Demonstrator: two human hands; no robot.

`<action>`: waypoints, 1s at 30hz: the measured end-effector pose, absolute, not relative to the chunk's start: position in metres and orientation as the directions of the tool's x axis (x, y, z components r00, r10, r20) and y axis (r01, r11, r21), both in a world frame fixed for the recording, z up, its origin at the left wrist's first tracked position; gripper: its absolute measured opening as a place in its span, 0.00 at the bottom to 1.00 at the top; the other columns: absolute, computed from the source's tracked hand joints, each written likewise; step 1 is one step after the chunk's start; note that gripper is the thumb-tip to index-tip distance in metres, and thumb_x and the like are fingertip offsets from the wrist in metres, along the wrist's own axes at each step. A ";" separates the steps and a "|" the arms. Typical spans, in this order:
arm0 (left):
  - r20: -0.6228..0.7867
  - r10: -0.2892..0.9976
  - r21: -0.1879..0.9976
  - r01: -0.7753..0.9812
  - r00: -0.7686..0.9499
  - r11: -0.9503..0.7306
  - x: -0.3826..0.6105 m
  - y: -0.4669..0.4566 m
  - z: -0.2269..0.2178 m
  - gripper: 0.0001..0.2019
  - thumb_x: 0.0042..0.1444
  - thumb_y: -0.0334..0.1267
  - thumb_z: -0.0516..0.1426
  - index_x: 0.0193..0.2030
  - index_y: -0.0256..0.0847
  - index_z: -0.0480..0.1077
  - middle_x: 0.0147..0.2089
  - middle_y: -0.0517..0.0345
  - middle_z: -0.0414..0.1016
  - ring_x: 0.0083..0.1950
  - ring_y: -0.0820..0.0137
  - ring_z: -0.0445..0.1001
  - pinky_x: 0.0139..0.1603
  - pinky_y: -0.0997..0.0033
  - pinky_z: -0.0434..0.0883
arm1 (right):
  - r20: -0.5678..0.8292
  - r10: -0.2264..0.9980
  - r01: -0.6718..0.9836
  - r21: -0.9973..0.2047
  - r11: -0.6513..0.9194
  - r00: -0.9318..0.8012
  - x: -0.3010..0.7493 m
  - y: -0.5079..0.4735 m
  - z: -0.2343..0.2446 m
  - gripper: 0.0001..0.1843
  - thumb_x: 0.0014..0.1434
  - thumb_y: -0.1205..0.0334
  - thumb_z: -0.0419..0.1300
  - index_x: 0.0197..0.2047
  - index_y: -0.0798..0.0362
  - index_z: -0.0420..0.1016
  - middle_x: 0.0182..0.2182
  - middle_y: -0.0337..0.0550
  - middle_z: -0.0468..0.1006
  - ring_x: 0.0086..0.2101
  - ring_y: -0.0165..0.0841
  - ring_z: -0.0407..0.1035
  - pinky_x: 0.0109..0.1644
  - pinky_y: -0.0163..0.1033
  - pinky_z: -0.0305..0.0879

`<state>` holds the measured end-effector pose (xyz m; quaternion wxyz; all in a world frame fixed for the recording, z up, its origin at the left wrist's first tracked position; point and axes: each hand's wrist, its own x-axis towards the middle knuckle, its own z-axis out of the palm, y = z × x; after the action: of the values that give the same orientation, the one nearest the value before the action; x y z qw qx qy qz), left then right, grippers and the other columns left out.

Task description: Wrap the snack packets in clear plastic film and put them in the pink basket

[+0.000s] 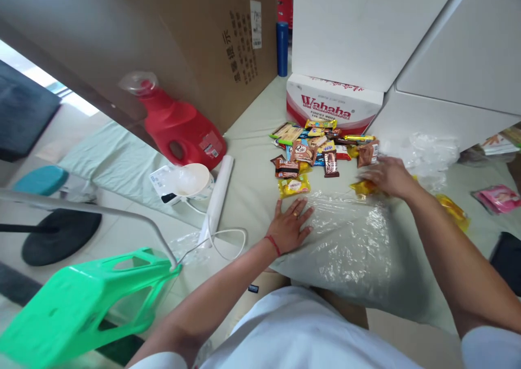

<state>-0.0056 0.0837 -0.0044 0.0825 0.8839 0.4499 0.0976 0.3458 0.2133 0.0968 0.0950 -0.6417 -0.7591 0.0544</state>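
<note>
My left hand [290,225] lies flat with fingers spread on the left edge of a large clear plastic bag [350,244] spread over the pale green table. My right hand [386,176] reaches forward to the bag's far edge, fingers curled over a yellow snack packet [362,188]; motion blur hides whether it grips it. Beyond both hands lies a pile of several wrapped snacks [317,149]. One yellow packet [293,185] sits apart, just beyond my left fingertips.
A Wahaha carton [331,104] and white boxes [407,43] stand behind the snacks. At left are a red detergent jug [183,130], a white bowl [191,180], a white roll [217,195] and a cardboard box [211,38]. A green stool [81,304] is near left. Pink packets [499,198] lie right.
</note>
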 end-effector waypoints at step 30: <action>0.029 0.833 0.319 0.784 0.553 -0.532 -0.009 0.085 0.002 0.29 0.72 0.54 0.48 0.76 0.52 0.59 0.79 0.53 0.56 0.79 0.57 0.54 0.80 0.36 0.37 | 0.241 0.704 0.617 -0.350 0.705 -0.668 0.106 0.488 0.046 0.12 0.66 0.65 0.57 0.46 0.59 0.80 0.40 0.45 0.81 0.42 0.33 0.71 0.53 0.39 0.64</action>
<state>-0.0091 0.0846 0.0019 0.1356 0.8708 0.4642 0.0889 0.1063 0.4878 0.0461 0.1813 -0.3651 -0.9052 0.1201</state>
